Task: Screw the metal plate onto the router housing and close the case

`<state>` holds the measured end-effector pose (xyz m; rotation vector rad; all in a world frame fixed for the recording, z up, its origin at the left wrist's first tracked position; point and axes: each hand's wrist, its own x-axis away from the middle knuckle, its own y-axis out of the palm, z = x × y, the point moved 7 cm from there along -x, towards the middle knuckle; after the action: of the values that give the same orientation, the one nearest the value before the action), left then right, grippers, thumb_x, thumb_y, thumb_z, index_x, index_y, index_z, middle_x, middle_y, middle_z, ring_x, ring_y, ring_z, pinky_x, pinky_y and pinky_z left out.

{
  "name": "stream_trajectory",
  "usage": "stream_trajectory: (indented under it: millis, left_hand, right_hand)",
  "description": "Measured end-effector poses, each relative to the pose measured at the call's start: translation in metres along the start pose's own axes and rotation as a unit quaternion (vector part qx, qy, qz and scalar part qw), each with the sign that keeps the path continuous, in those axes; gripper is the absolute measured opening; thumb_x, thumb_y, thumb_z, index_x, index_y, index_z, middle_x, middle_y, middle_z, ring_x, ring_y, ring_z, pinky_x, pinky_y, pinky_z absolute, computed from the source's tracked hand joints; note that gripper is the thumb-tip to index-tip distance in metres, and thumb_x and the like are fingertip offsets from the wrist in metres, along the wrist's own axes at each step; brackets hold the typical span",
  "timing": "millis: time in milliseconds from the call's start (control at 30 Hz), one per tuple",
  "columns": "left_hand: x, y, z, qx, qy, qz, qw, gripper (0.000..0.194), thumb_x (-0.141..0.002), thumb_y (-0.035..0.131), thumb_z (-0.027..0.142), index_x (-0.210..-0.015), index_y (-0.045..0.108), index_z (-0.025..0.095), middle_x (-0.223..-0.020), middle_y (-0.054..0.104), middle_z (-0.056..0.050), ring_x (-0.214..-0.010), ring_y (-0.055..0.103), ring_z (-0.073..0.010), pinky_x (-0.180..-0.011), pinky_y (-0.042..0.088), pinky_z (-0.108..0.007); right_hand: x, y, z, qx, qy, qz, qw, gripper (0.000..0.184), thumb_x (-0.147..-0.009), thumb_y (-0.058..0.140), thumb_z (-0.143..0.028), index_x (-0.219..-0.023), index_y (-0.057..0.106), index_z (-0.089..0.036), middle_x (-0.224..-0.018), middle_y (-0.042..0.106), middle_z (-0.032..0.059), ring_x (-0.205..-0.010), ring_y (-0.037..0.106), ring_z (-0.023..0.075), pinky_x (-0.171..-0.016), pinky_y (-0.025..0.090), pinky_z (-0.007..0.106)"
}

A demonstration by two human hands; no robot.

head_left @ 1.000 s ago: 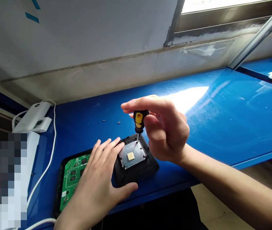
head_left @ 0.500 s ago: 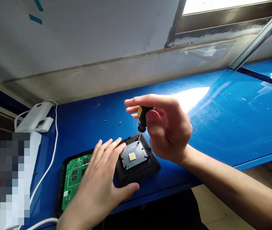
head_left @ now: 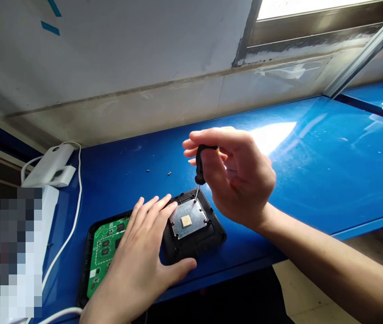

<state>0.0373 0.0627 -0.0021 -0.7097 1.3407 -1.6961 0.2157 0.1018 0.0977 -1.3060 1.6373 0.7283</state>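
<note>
In the head view a screwdriver (head_left: pixel 200 167) with a black and yellow handle stands nearly upright. My right hand (head_left: pixel 240 173) pinches its handle between thumb and fingers. The tip meets the top corner of a silver metal plate (head_left: pixel 193 213), which has a small beige pad (head_left: pixel 186 220) at its middle. That plate lies in a black plastic cover (head_left: pixel 211 236). My left hand (head_left: pixel 147 252) is open, fingers stretched over the cover's left edge and thumb by its front edge. Partly hidden under this hand is a green circuit board (head_left: pixel 105 245) in a black casing.
Several tiny screws (head_left: pixel 169 173) lie on the blue table (head_left: pixel 127 166) behind the cover. At the left are a white power strip (head_left: pixel 51 164) and a white cable (head_left: pixel 78 198). A wall and window frame (head_left: pixel 313 31) rise behind; a glass divider (head_left: pixel 367 49) stands at the right.
My right hand has shifted slightly right, its fingers have curled in, and the screwdriver handle has turned. The tip stays at the same corner. My left hand has not moved.
</note>
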Motion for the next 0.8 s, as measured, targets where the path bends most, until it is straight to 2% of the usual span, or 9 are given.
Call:
stream_trajectory:
  millis: [67, 133, 233, 267, 367, 467, 633, 733, 800]
  left_hand:
    - [-0.0002, 0.0003, -0.0005, 0.0, 0.0, 0.002, 1.0, 0.084, -0.083, 0.078, 0.059, -0.152, 0.037, 0.034, -0.166, 0.046, -0.005, -0.156, 0.036, -0.0369, -0.127, 0.025, -0.069]
    - [-0.0009, 0.0001, 0.0001, 0.0, 0.001, 0.003, 1.0, 0.084, -0.083, 0.078, 0.058, -0.152, 0.037, 0.033, -0.165, 0.047, -0.006, -0.156, 0.036, -0.0367, -0.128, 0.024, -0.069]
    - [-0.0024, -0.0006, 0.0013, 0.004, 0.0, -0.005, 1.0, 0.082, -0.082, 0.078, 0.056, -0.15, 0.041, 0.031, -0.162, 0.052, -0.007, -0.155, 0.038, -0.0373, -0.129, 0.021, -0.068]
    - [-0.0026, -0.0007, 0.0014, 0.005, -0.002, -0.01, 1.0, 0.081, -0.082, 0.078, 0.057, -0.15, 0.042, 0.031, -0.161, 0.052, -0.007, -0.155, 0.038, -0.0379, -0.129, 0.021, -0.069]
    - [-0.0021, -0.0013, 0.0014, 0.002, -0.001, -0.013, 1.0, 0.081, -0.084, 0.076, 0.058, -0.152, 0.04, 0.03, -0.164, 0.048, -0.008, -0.156, 0.036, -0.0386, -0.128, 0.022, -0.07]
    - [-0.0007, -0.001, 0.0015, 0.0, 0.006, -0.008, 1.0, 0.082, -0.085, 0.076, 0.058, -0.152, 0.037, 0.032, -0.167, 0.046, -0.008, -0.156, 0.035, -0.0375, -0.128, 0.024, -0.07]
    - [-0.0003, -0.0007, 0.002, -0.003, 0.007, -0.004, 1.0, 0.084, -0.083, 0.078, 0.056, -0.152, 0.036, 0.032, -0.166, 0.046, -0.008, -0.156, 0.035, -0.0374, -0.127, 0.024, -0.07]
    - [-0.0012, -0.0019, 0.0022, -0.001, 0.005, -0.008, 1.0, 0.082, -0.083, 0.078, 0.055, -0.151, 0.039, 0.03, -0.163, 0.05, -0.009, -0.155, 0.037, -0.0376, -0.128, 0.022, -0.069]
    - [-0.0017, -0.0022, 0.0018, 0.002, 0.003, -0.013, 1.0, 0.081, -0.083, 0.078, 0.056, -0.15, 0.041, 0.03, -0.161, 0.052, -0.009, -0.154, 0.038, -0.0377, -0.128, 0.022, -0.069]
  right_hand:
    - [0.002, 0.0014, -0.0004, -0.018, 0.0, -0.02, 1.0, 0.03, -0.105, 0.046, -0.016, -0.122, 0.066, -0.031, -0.108, 0.077, 0.001, -0.088, 0.077, 0.0176, -0.072, 0.069, 0.034]
    - [0.0028, 0.0024, 0.0011, -0.041, 0.008, -0.036, 0.998, 0.032, -0.106, 0.043, -0.017, -0.122, 0.066, -0.031, -0.113, 0.077, 0.0027, -0.093, 0.078, 0.0199, -0.075, 0.069, 0.037]
    - [0.0011, 0.0001, -0.0003, -0.04, -0.02, -0.018, 0.999, 0.016, -0.1, 0.064, -0.031, -0.114, 0.07, -0.025, -0.111, 0.07, 0.0084, -0.094, 0.074, 0.0233, -0.078, 0.069, 0.04]
    - [0.0003, -0.0019, -0.0015, -0.024, -0.035, 0.001, 0.999, 0.019, -0.094, 0.073, -0.035, -0.11, 0.071, -0.025, -0.106, 0.067, 0.0079, -0.09, 0.072, 0.0228, -0.076, 0.068, 0.04]
    - [-0.0014, -0.0047, -0.0023, 0.02, -0.044, 0.04, 0.998, 0.017, -0.088, 0.083, -0.031, -0.101, 0.073, -0.027, -0.093, 0.063, 0.004, -0.08, 0.067, 0.0194, -0.067, 0.066, 0.036]
    - [-0.0007, -0.0017, 0.0018, 0.007, -0.003, 0.025, 1.0, 0.015, -0.095, 0.071, -0.019, -0.107, 0.072, -0.029, -0.096, 0.07, 0.0034, -0.08, 0.07, 0.0182, -0.063, 0.066, 0.033]
    - [0.0044, 0.0033, 0.0019, -0.066, 0.008, -0.024, 0.998, 0.03, -0.105, 0.045, -0.018, -0.123, 0.066, -0.028, -0.109, 0.078, 0.005, -0.09, 0.077, 0.0209, -0.075, 0.069, 0.038]
    - [0.0036, 0.0028, 0.0028, -0.08, -0.002, -0.022, 0.997, 0.02, -0.104, 0.054, -0.032, -0.118, 0.067, -0.024, -0.11, 0.073, 0.0092, -0.096, 0.075, 0.0249, -0.077, 0.069, 0.043]
    - [0.0013, -0.0002, 0.0014, -0.057, -0.033, 0.003, 0.998, 0.026, -0.099, 0.066, -0.047, -0.11, 0.069, -0.023, -0.105, 0.066, 0.0087, -0.09, 0.071, 0.0236, -0.073, 0.068, 0.042]
